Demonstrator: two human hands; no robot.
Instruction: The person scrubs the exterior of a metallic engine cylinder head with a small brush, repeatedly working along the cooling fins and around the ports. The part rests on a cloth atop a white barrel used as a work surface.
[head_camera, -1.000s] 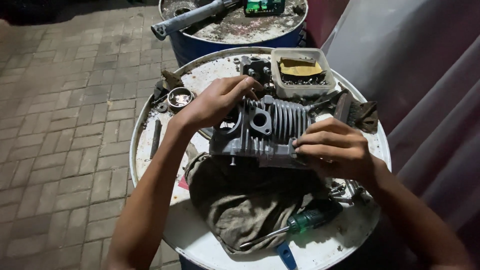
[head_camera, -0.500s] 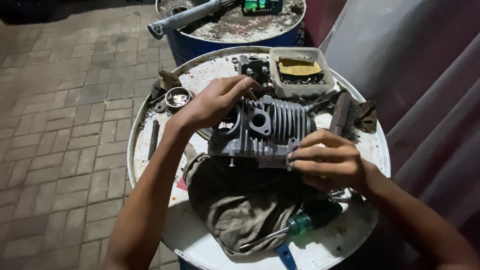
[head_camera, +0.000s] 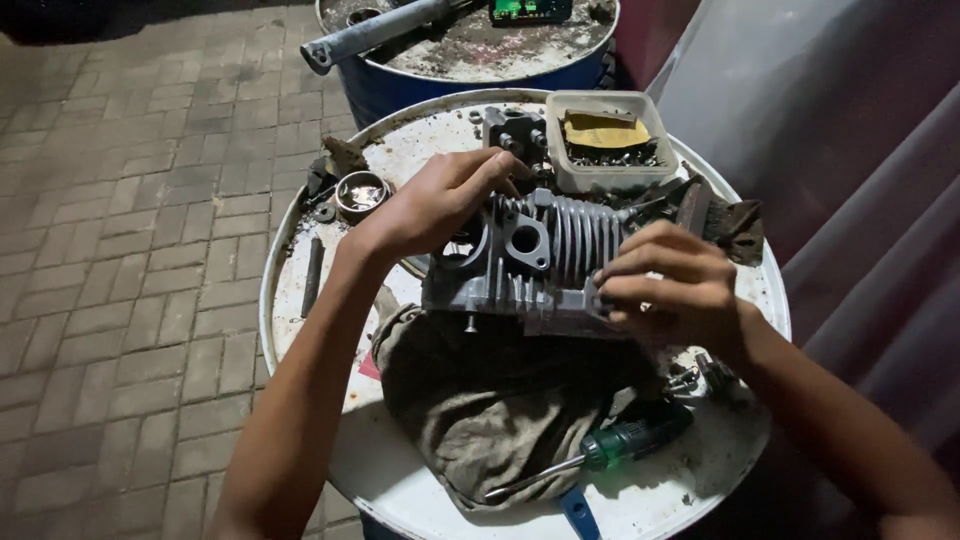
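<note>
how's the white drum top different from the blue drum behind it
The white drum has a pale painted lid and sits nearest; the blue drum has a dark, grimy lid. The white drum carries the finned engine block and a rag; the blue drum carries a grey tube. Both are round.

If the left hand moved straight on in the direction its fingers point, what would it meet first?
Probably the small grey metal block behind the finned engine cylinder that the left hand rests on; depth is unclear.

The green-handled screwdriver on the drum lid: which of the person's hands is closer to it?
The right hand. It grips the finned engine block's near end, just above the screwdriver. The left hand rests on the block's far side, further off.
</note>
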